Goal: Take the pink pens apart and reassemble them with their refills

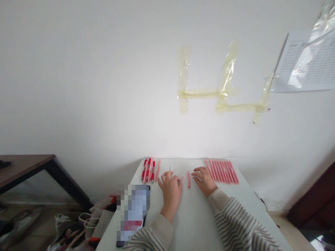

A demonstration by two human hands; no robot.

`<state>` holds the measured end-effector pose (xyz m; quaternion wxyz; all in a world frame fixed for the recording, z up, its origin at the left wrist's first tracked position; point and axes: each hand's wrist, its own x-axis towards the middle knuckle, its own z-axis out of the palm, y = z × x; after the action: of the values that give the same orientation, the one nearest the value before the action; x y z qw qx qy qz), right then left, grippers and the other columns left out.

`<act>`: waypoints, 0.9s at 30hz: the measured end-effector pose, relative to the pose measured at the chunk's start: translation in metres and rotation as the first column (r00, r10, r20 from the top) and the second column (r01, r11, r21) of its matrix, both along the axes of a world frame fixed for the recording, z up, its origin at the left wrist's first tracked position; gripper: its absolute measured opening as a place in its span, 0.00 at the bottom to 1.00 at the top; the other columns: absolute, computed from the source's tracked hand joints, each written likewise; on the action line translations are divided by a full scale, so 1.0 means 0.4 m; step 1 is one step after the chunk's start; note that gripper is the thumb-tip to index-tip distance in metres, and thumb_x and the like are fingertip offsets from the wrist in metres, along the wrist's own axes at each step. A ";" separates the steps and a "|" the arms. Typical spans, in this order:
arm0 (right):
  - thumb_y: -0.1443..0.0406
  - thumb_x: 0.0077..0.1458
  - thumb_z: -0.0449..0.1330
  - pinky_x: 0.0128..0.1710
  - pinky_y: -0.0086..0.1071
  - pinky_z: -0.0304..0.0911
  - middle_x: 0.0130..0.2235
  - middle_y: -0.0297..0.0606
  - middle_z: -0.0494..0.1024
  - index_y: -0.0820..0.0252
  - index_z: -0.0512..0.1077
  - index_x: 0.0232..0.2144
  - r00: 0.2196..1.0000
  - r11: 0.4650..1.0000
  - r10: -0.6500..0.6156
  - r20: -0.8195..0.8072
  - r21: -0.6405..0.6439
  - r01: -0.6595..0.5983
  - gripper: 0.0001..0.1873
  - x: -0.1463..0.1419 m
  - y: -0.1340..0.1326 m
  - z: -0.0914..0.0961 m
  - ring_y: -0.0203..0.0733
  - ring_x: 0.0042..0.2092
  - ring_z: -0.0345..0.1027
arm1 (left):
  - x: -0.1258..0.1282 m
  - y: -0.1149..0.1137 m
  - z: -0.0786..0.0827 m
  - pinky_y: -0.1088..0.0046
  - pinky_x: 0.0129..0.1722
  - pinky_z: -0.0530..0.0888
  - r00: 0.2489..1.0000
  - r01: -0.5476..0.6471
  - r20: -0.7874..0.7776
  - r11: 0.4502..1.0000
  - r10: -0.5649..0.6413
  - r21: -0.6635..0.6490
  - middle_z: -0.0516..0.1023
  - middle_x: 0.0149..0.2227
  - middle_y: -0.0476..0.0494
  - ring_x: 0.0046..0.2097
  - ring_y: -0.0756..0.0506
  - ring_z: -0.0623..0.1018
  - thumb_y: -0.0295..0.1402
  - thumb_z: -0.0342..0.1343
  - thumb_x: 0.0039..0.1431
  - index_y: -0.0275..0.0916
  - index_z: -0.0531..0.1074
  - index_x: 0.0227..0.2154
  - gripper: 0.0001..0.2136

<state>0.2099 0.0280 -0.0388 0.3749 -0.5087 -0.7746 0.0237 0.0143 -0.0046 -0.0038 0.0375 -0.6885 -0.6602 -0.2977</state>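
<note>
My left hand [170,187] rests on a white table [193,216] with its fingers curled round a thin pen part whose pale tip sticks up above the knuckles. My right hand [204,179] lies beside it, fingers bent down onto the table, next to a row of several pink pen barrels [222,171]. A single pink barrel [188,179] lies between the two hands. At the far left of the table sit several red and pink assembled pens [149,169].
A phone [132,214] lies at the table's left edge. A dark wooden table [23,170] stands to the left, with bags and cables [78,226] on the floor. The white wall behind carries tape strips [222,94] and a taped paper sheet [306,62].
</note>
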 end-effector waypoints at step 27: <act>0.67 0.54 0.67 0.66 0.58 0.43 0.55 0.36 0.74 0.45 0.82 0.31 0.856 0.986 0.158 0.492 -0.120 -0.113 0.07 -0.116 0.041 0.158 0.53 0.64 0.53 | -0.053 -0.002 0.025 0.52 0.57 0.61 0.989 -0.137 0.063 0.990 0.134 0.033 0.72 0.52 0.40 0.55 0.37 0.66 0.33 0.54 0.59 0.44 0.80 0.39 0.10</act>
<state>0.1637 0.0445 0.0243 0.1367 -0.4573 -0.8774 -0.0490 -0.0067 -0.0056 0.0062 0.0503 -0.6319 -0.7006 -0.3277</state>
